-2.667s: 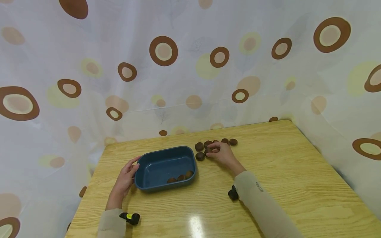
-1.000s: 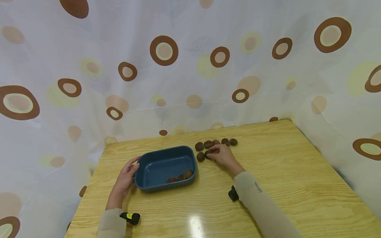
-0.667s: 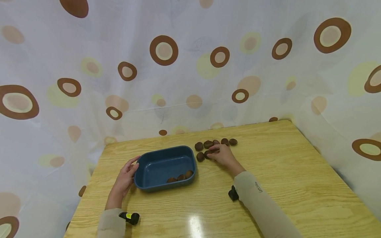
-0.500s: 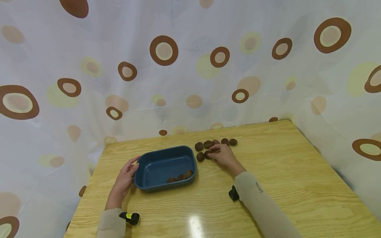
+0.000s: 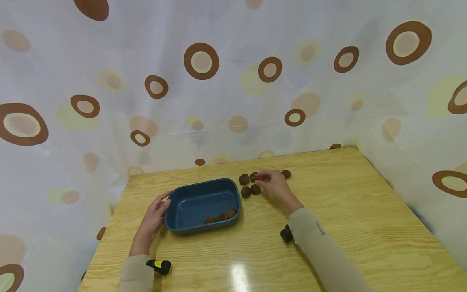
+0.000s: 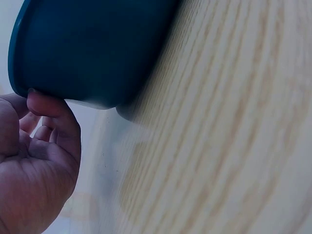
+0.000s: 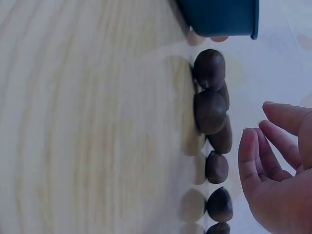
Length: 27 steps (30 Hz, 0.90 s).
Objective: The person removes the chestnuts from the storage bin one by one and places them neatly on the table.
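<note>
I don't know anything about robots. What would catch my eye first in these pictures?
Probably the dark blue tray on the wooden table, with the person's left grip at its left end. Just right of it lie loose brown nut-like pieces, and the right grip hovers above them, holding nothing. Behind everything hangs a pale backdrop with bold brown rings.
</note>
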### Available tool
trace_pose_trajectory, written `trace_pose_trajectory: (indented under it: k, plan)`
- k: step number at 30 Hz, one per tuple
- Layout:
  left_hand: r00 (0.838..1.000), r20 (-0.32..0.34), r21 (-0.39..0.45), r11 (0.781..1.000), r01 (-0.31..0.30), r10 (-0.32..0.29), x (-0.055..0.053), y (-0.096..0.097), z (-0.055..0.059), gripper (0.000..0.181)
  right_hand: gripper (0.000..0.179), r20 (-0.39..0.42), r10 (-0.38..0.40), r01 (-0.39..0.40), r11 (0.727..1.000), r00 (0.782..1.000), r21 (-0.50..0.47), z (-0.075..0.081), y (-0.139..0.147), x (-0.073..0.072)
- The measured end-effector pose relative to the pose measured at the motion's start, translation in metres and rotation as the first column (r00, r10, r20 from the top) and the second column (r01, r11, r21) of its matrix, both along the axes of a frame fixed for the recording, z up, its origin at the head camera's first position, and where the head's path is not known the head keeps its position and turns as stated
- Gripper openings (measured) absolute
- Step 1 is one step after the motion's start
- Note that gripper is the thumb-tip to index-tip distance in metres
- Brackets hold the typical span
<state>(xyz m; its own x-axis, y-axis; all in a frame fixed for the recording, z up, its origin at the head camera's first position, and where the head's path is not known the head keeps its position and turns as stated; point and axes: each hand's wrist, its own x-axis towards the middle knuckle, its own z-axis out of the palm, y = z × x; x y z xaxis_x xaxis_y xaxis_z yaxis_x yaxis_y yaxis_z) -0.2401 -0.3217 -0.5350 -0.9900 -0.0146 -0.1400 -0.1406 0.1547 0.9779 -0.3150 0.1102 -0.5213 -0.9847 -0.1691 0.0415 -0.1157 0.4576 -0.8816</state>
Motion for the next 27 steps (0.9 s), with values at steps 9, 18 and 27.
trace_pose_trajectory:
  k: [9,18,27]
  plan:
    - [1.0,0.005,-0.008,1.0,0.007,-0.007,-0.001,0.0,0.0,0.05,0.033,-0.03,0.066,-0.067,0.998,0.997,-0.023,0.019,-0.018,0.004]
    - [1.0,-0.005,-0.104,0.994,0.024,-0.025,0.003,0.001,0.003,0.05,0.035,-0.031,0.203,-0.206,0.971,0.979,-0.12,0.031,-0.055,0.02]
    - [1.0,0.024,-0.207,0.978,-0.006,0.012,0.005,0.01,0.012,0.053,0.036,-0.022,0.373,-0.372,0.915,0.927,-0.155,0.038,-0.094,0.032]
